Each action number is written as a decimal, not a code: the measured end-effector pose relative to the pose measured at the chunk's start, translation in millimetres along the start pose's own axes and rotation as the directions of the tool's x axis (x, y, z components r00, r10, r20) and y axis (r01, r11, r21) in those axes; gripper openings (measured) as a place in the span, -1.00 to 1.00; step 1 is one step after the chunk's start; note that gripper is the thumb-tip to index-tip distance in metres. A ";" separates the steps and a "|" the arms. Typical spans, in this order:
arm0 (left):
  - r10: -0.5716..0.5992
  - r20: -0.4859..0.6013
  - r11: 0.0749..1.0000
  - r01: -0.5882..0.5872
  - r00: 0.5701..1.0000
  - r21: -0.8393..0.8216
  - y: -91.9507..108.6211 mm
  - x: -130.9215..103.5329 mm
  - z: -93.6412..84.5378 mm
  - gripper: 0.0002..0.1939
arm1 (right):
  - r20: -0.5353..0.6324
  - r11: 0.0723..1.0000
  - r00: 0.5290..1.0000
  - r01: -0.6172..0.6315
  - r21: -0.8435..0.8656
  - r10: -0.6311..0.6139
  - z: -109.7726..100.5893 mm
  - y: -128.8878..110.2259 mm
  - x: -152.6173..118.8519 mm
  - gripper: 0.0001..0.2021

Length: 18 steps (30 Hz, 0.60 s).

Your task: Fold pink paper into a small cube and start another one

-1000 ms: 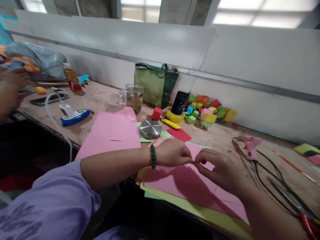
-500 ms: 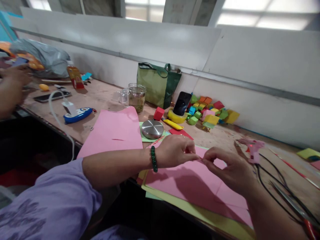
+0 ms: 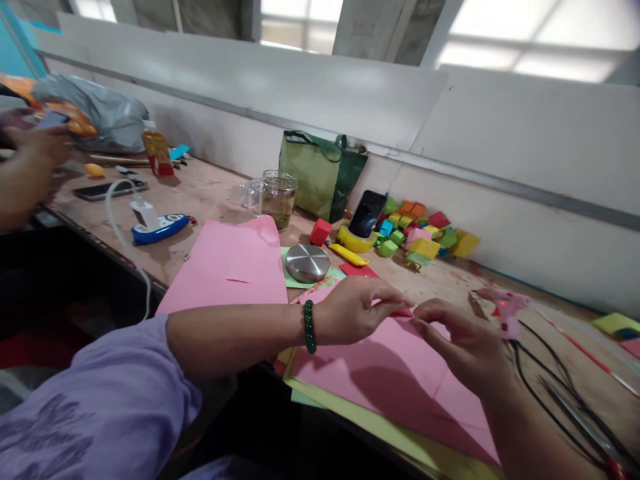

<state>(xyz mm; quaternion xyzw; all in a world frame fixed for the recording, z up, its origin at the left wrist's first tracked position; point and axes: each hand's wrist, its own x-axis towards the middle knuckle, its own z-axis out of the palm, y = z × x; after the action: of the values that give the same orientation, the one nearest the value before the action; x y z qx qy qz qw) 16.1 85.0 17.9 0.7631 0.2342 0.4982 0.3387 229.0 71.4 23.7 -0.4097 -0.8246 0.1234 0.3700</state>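
My left hand (image 3: 353,310), with a green bead bracelet (image 3: 309,327) at its wrist, pinches a small pink-red piece of paper (image 3: 404,312). On the other side, the thumb and index finger of my right hand (image 3: 457,340) close on the piece's right end. Most of the piece is hidden by my fingers, so its full shape cannot be made out. Both hands are just above a stack of pink sheets (image 3: 370,380), with yellow paper (image 3: 380,437) underneath at the table's edge.
Behind my hands are a round metal tin (image 3: 307,263), a yellow cutter (image 3: 349,255), a red cube (image 3: 320,231), a phone (image 3: 367,213) and many coloured paper cubes (image 3: 425,249). Right: pink glue gun (image 3: 507,310), cord, scissors (image 3: 575,407). Left: glass mug (image 3: 278,200), another person's hand (image 3: 43,143).
The small pink-red paper shows more between my fingers now, and my fingertips have shifted slightly to the right. The whole view has moved a little.
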 end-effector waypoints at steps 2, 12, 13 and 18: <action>-0.007 0.006 0.997 0.007 1.000 -0.073 0.7 -0.4 0.5 -0.82 | -0.014 0.998 1.000 -0.017 0.053 0.018 0.5 3.7 -1.6 -0.87; -0.146 0.056 0.836 0.153 0.988 -0.528 -14.8 -2.8 14.6 -0.58 | 0.025 0.981 0.992 -0.123 0.150 0.121 12.7 -3.0 -0.6 -0.88; -0.144 0.046 0.843 0.147 0.988 -0.517 -14.2 -3.1 14.7 -0.60 | 0.022 0.981 0.992 -0.124 0.153 0.122 13.9 -2.6 -0.8 -0.89; -0.118 0.032 0.860 0.119 0.992 -0.496 -9.4 -4.1 13.1 -0.67 | 0.013 0.980 0.996 -0.086 0.177 0.085 16.1 0.4 -2.5 -0.91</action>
<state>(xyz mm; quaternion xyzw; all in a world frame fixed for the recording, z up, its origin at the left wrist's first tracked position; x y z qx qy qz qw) 26.3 84.6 4.8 0.6345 0.1446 0.5197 0.5535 218.7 71.3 11.0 -0.4100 -0.7929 0.2134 0.3970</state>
